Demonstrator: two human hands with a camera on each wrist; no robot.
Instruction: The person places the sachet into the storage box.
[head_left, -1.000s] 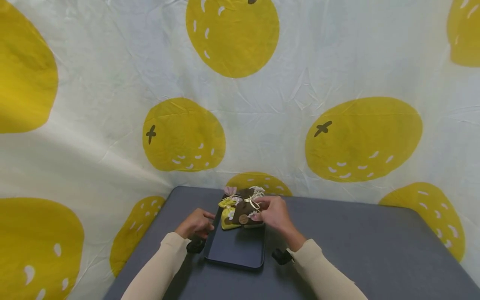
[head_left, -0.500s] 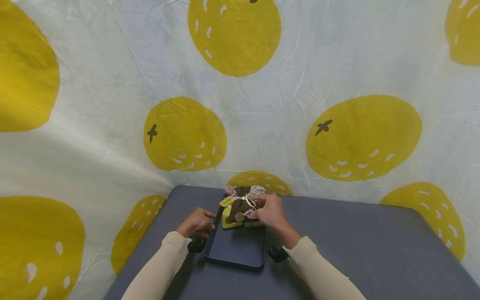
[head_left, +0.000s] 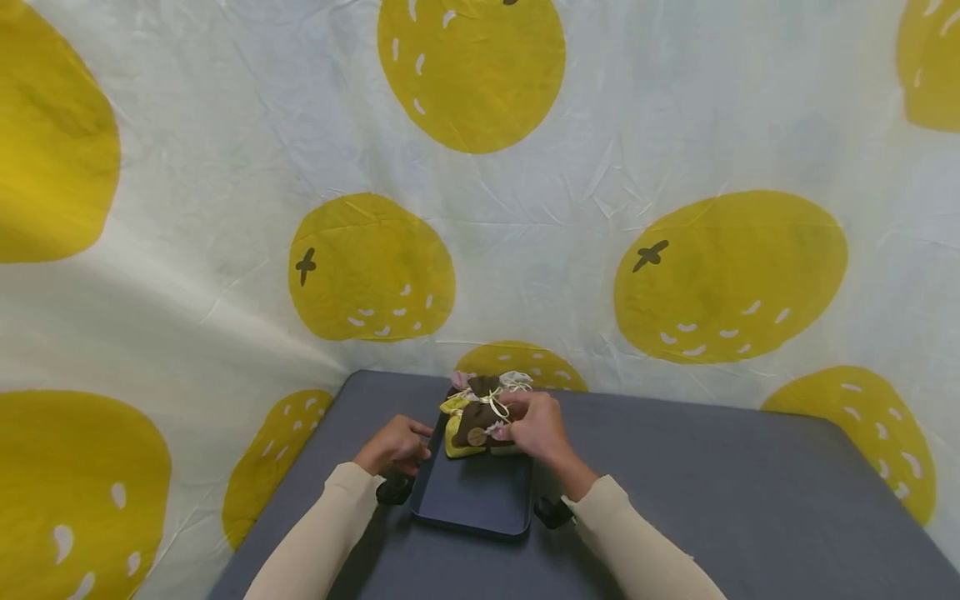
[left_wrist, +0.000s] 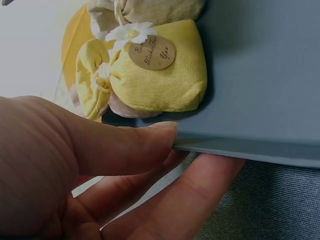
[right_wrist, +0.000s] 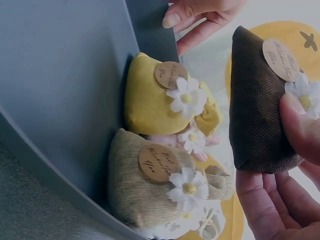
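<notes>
My right hand (head_left: 542,425) holds a dark brown cloth sachet (right_wrist: 257,105) between thumb and fingers, above the far part of a dark blue-grey tray (head_left: 472,500). The sachet has a round kraft tag, a white flower and a tied neck. My left hand (head_left: 395,446) pinches the tray's left rim, thumb on top and fingers against the outside. Inside the tray a yellow sachet (left_wrist: 165,80) lies by the left wall, with a beige sachet (right_wrist: 145,187) beside it. Behind them, partly hidden, are a pink sachet (right_wrist: 162,141) and some white cloth.
The tray stands on a grey table (head_left: 712,492). A white curtain with yellow fruit prints (head_left: 727,275) hangs right behind the table's far edge and along the left side. Bare tray floor (left_wrist: 265,85) shows on the near side of the sachets.
My right hand has shifted a little to the left with the brown sachet, which now covers more of the yellow one. My left hand stays on the tray rim.
</notes>
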